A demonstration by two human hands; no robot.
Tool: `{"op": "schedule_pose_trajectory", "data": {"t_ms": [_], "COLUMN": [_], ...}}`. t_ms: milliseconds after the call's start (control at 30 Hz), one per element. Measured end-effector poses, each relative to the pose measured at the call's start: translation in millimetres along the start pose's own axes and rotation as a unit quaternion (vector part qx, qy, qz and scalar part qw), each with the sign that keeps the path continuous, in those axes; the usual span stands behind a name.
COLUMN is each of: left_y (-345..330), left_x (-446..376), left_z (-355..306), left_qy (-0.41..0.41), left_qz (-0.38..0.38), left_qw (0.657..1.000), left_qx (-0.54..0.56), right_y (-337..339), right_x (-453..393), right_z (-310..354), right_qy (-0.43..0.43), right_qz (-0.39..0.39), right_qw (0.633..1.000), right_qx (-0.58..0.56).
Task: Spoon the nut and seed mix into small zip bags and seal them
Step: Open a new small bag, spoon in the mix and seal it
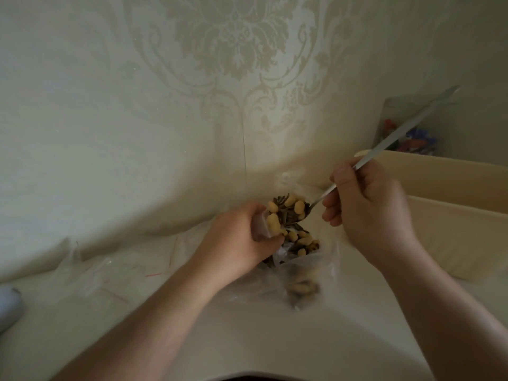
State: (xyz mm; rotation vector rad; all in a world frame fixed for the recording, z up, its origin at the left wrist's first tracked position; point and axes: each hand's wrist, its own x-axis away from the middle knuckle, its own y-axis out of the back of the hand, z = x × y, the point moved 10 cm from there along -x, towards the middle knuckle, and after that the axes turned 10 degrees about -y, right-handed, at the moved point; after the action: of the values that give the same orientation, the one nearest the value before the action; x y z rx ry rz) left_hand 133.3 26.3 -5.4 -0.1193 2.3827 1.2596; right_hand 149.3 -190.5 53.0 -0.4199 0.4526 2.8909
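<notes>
My left hand (236, 243) grips a small clear zip bag (262, 224) by its mouth, held upright over the table. My right hand (368, 213) holds a long metal spoon (390, 140) by its handle; the bowl of the spoon carries peanuts and striped seeds (291, 211) right at the small bag's opening. Below both hands lies a larger clear plastic bag (299, 273) holding more of the nut and seed mix (303, 243). Part of the small bag is hidden by my fingers.
Several empty small zip bags with red strips (110, 273) lie on the pale table at the left. A cream box (450, 213) stands at the right, with a clear packet of coloured items (412, 138) behind it. Patterned wallpaper rises close behind. A grey object (8, 303) sits at the left edge.
</notes>
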Motion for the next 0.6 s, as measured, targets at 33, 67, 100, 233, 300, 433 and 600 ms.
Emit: {"op": "schedule_pose_trajectory", "data": {"t_ms": [33, 67, 100, 233, 300, 433, 600], "left_y": [-3.6, -6.6, -9.1, -23.0, -26.2, -16.4, -12.6], "left_x": [0.4, 0.9, 1.5, 4.8, 7.6, 4.2, 0.5], "left_z": [0.8, 0.5, -0.1, 7.2, 10.4, 16.1, 14.1], "left_qy": [0.000, 0.000, 0.003, 0.049, 0.068, 0.074, 0.059], "left_qz": [0.008, 0.016, 0.026, 0.124, 0.165, 0.130, 0.124], "left_qw": [1.000, 1.000, 1.000, 0.986, 0.970, 0.978, 0.973], "left_qx": [0.002, 0.006, 0.011, 0.104, 0.163, 0.148, 0.186], "right_y": [-1.6, -3.1, -4.5, -5.2, -3.8, -2.6, -0.2], "right_x": [-0.7, -1.3, -1.7, -4.4, -5.7, -6.7, -8.0], "right_z": [-2.3, -4.0, -5.5, -12.3, -15.9, -17.2, -16.7], "right_qy": [-0.009, -0.016, -0.021, -0.033, -0.038, -0.041, -0.055], "right_qz": [0.005, 0.010, 0.014, 0.019, 0.017, 0.017, 0.024], "right_qw": [1.000, 1.000, 1.000, 0.999, 0.999, 0.999, 0.998], "right_qx": [0.001, 0.004, 0.008, 0.021, 0.027, 0.028, -0.015]}}
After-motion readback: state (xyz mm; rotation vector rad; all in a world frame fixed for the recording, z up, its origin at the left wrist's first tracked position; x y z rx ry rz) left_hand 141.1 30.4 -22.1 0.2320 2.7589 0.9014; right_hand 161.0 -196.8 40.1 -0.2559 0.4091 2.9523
